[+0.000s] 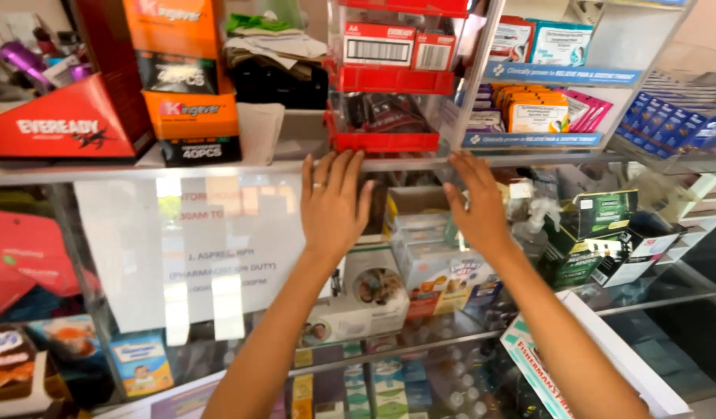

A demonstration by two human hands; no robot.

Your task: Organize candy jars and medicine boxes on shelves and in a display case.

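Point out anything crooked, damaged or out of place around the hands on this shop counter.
Nothing looks damaged or spilled. The dark green boxes right of the right hand lean at an angle instead of standing straight. The left hand lies flat by the red display rack, which sits level.

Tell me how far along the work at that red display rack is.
Done: the red display rack stands on the glass counter top, small packs in its tiers. In hand: left hand and right hand lie flat against the glass just under the rack, fingers spread, holding nothing. Left: nothing shows the rack gripped or lifted yet.
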